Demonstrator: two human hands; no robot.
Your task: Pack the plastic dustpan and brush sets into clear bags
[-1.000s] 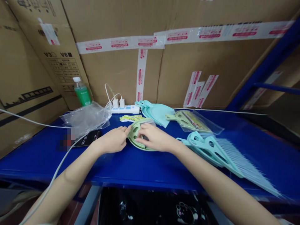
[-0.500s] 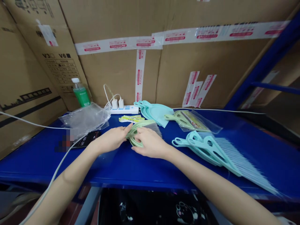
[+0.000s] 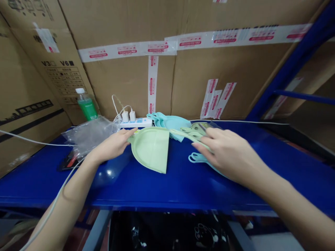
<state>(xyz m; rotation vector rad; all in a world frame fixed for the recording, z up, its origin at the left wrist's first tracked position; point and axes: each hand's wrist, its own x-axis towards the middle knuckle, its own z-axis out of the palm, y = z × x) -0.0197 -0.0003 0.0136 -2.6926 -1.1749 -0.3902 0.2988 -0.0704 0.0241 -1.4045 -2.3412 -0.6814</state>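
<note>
From where I stand, the person's left hand [image 3: 113,144] is closed around the handle end of a pale green, half-round plastic dustpan [image 3: 151,151], its index finger stretched along the rim, probably to keep the pan steady and level. The pan sits in the middle of a glossy blue tabletop [image 3: 157,193], its straight edge facing right; I can't tell whether it rests flat or is slightly raised.

The right hand [image 3: 230,153] is clasped on a slim pale green plastic piece with a long handle [image 3: 187,135], apart from the pan. Its handle points left, seemingly because the grip is further along the body. The hand covers the far end, so I can't make out what is there.

Behind the right hand, a second pale green handled piece [image 3: 195,128] is half concealed. Nearer, a light blue plastic handle [image 3: 197,158] pokes out from beneath the hand, the rest blocked. Light blue plastic dustpans [image 3: 174,122] lie overlapped at the back, perhaps nested to save room. To the left, a crumpled clear plastic bag [image 3: 90,134] partly covers a flat black object [image 3: 64,164], too obscured to identify.
</note>
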